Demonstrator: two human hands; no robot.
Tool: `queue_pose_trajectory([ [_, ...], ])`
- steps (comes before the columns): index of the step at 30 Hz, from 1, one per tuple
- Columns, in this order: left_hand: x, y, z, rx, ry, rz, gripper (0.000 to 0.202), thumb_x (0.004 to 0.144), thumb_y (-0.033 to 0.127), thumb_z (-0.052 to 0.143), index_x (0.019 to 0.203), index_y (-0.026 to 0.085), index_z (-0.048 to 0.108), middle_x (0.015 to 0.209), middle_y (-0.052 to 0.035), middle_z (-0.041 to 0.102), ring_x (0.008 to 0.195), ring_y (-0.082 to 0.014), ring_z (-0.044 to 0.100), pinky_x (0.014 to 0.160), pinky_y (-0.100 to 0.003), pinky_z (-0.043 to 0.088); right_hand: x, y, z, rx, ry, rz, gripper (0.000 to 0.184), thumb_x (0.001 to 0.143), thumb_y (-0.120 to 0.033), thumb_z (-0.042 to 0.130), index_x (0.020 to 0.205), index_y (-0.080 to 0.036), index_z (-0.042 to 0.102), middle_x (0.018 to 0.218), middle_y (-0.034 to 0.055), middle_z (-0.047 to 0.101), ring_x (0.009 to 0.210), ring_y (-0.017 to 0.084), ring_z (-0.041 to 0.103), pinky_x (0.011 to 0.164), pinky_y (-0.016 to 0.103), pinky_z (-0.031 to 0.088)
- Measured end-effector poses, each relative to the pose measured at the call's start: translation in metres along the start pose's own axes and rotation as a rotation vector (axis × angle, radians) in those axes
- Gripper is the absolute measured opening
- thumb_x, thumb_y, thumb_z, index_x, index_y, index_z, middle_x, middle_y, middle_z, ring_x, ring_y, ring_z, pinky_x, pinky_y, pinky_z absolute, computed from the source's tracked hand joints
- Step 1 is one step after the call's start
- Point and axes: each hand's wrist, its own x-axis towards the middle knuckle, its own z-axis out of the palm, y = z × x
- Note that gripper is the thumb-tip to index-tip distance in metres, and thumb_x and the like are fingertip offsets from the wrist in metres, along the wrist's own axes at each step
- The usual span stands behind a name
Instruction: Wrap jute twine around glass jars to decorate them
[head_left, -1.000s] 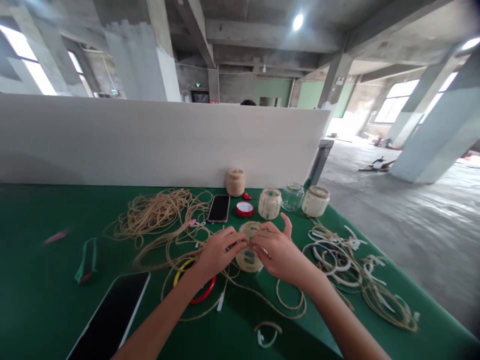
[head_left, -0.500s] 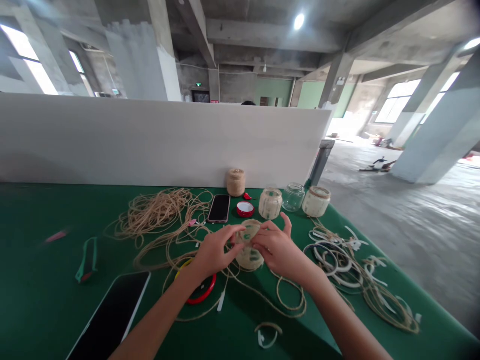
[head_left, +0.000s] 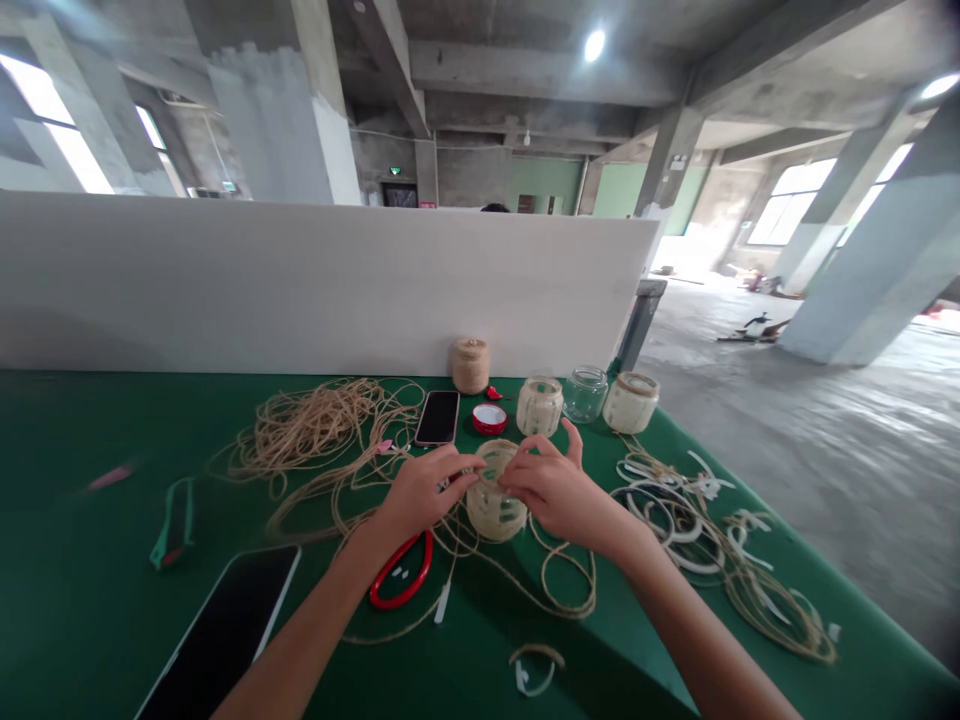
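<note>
Bare left hand [head_left: 424, 492] and bare right hand [head_left: 559, 488] grip a cylindrical twine-wrapped glass jar [head_left: 491, 515] on the green table [head_left: 75, 480], wrapping apparently in hand, the next move calling for tension on the tan jute twine [head_left: 570, 570] at 6 o'clock

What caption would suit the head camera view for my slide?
Left hand and right hand grip a twine-wrapped jar at a green table among loose twine.

Partition [head_left: 300, 290] behind the table [head_left: 90, 450], spool [head_left: 470, 366] against it, phone [head_left: 437, 417] and lid [head_left: 490, 419] just before the spool, three jars [head_left: 585, 394] far right, twine heap [head_left: 315, 430] far left, tablet [head_left: 217, 635] near left, strip tangle [head_left: 675, 520] right, held jar [head_left: 489, 505] between left hand [head_left: 424, 490] and right hand [head_left: 559, 485]
</note>
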Motion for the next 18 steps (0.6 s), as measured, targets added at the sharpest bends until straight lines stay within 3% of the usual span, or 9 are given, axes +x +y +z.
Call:
queue_pose_trajectory([
  [4,0.000,0.002,0.001,-0.027,-0.010,-0.028,0.021,0.089,0.028,0.044,0.100,0.021,0.060,0.084,-0.0027,0.062,0.072,-0.0120,0.057,0.064,-0.021,0.044,-0.002,-0.003,-0.005,-0.017,0.010,0.020,0.019,0.084,-0.022,0.047,0.088,-0.029,0.064,0.094,-0.0001,0.063,0.104,0.023,0.044,0.100,0.058,0.004],
  [8,-0.001,0.006,0.002,-0.017,-0.014,-0.046,0.021,0.089,0.027,0.042,0.100,0.021,0.059,0.081,-0.0026,0.060,0.067,-0.0113,0.055,0.060,-0.020,0.042,0.001,-0.011,-0.004,0.061,0.022,0.075,0.017,0.084,-0.033,0.048,0.095,-0.026,0.059,0.094,0.0015,0.063,0.103,0.023,0.045,0.099,0.059,0.000],
  [12,-0.003,0.012,0.003,-0.001,-0.029,-0.035,0.019,0.088,0.026,0.043,0.097,0.020,0.059,0.078,-0.0024,0.056,0.068,-0.0119,0.053,0.059,-0.021,0.040,0.006,-0.020,0.003,0.040,0.056,0.085,0.018,0.088,-0.024,0.040,0.080,-0.022,0.057,0.083,-0.0006,0.063,0.096,0.019,0.050,0.100,0.056,-0.001],
  [18,-0.004,0.018,0.001,0.030,-0.075,-0.029,0.016,0.087,0.026,0.044,0.094,0.020,0.058,0.077,-0.0017,0.056,0.067,-0.0125,0.053,0.056,-0.021,0.037,0.002,-0.019,0.006,-0.071,0.052,0.006,0.018,0.087,-0.015,0.038,0.080,-0.020,0.054,0.078,0.0006,0.062,0.094,0.018,0.051,0.101,0.053,0.001],
])
